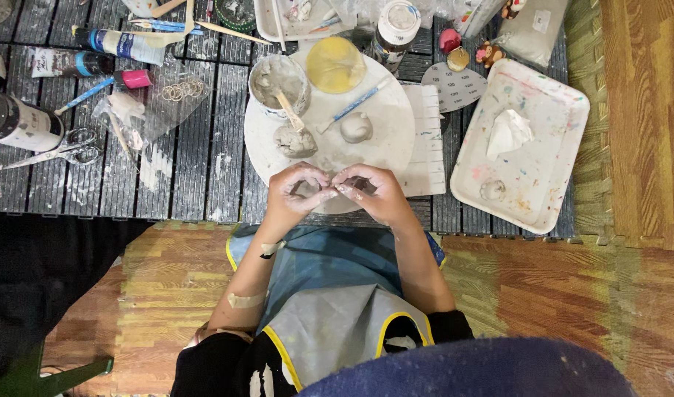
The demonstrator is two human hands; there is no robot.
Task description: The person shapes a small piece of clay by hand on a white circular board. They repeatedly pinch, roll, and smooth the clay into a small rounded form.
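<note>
My left hand (296, 191) and my right hand (375, 190) meet fingertip to fingertip at the near edge of a round white work board (384, 158). Both are smeared with grey clay and pinch a small clay piece (329, 193) between them; most of it is hidden by the fingers. Just beyond the hands lies a rough grey clay lump (295, 141), and a small rounded clay shape (357, 126) sits to its right. A grey-smeared cup (267, 82) with a wooden stick in it stands at the board's far left, next to a yellow disc (335, 65) and a blue-handled tool (354, 103).
A paint-stained white tray (543, 103) holding a crumpled tissue (509, 132) lies at the right. Scissors (61, 151), a dark bottle (17, 121), tubes and a plastic bag of rings (181, 92) are scattered on the dark slatted surface (197, 169) at the left. A grey apron covers my lap.
</note>
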